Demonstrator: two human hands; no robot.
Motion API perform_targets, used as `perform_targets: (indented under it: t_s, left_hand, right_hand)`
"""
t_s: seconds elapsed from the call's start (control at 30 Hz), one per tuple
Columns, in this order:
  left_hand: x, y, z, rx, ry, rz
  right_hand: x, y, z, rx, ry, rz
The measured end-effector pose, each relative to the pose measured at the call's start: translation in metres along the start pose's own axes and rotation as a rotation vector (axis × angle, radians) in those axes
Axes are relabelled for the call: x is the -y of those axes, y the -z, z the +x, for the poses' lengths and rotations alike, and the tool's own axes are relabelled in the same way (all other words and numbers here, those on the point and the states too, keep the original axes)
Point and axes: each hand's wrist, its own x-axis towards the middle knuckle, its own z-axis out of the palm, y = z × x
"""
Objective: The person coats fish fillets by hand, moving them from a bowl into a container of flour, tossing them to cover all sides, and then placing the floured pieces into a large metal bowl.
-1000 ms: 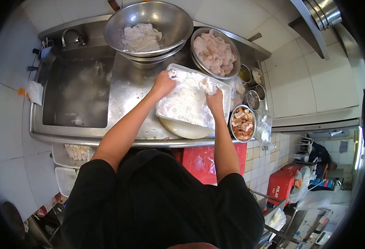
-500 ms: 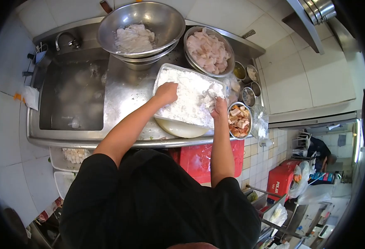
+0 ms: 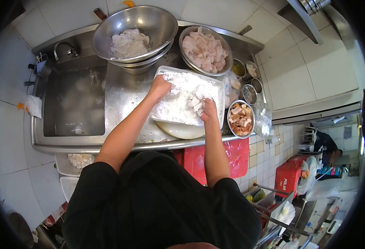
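A rectangular tray (image 3: pixel 221 108) of white flour stands on the steel counter, partly over a round pale board (image 3: pixel 180 130). My left hand (image 3: pixel 160 87) is closed at the tray's upper left corner, with its fingers in the flour; what it holds, if anything, is hidden. Over the right part of the tray, my right hand (image 3: pixel 208 110) grips a flour-coated piece (image 3: pixel 197 101). Behind the tray, a large steel bowl (image 3: pixel 159 25) holds whitish coated pieces (image 3: pixel 130 43), and another bowl holds pale raw meat (image 3: pixel 204 50).
A sink (image 3: pixel 74 103) with cloudy water lies at the left. At the right are a bowl of cut pieces (image 3: pixel 240 120), small steel containers (image 3: pixel 249 94) and plastic bags (image 3: pixel 262 118). Below the counter's edge is a red lid (image 3: pixel 232 159). Another person (image 3: pixel 325 143) bends over far right.
My left hand has moved to the tray's upper left corner. My right hand has moved left, inward over the flour, with the coated piece. The view has shifted slightly.
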Motion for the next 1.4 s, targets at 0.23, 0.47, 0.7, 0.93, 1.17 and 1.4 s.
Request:
perform_targets:
  t_s: [0.23,0.47,0.7,0.93,1.17,1.4]
  left_hand:
    - [-0.003,-0.039,-0.005,-0.109,-0.219,-0.02]
    - [0.01,-0.031,-0.009,-0.149,-0.322,0.242]
    - [0.0,0.042,-0.044,-0.03,-0.24,0.049]
    - [0.044,0.075,-0.056,-0.05,-0.255,-0.034]
    - [0.031,0.097,-0.077,-0.048,-0.207,0.104]
    - [0.029,0.056,-0.057,0.155,-0.284,0.424]
  right_hand:
    - [-0.021,-0.017,0.011,0.129,-0.07,0.117]
    - [-0.022,-0.03,0.021,-0.003,0.024,0.071]
    - [0.065,-0.161,0.034,0.164,0.62,-0.363]
    - [0.018,-0.316,0.124,0.146,1.32,-1.804]
    - [0.048,-0.293,0.085,0.466,0.833,-1.801]
    - [0.094,-0.088,0.028,0.039,0.586,-1.736]
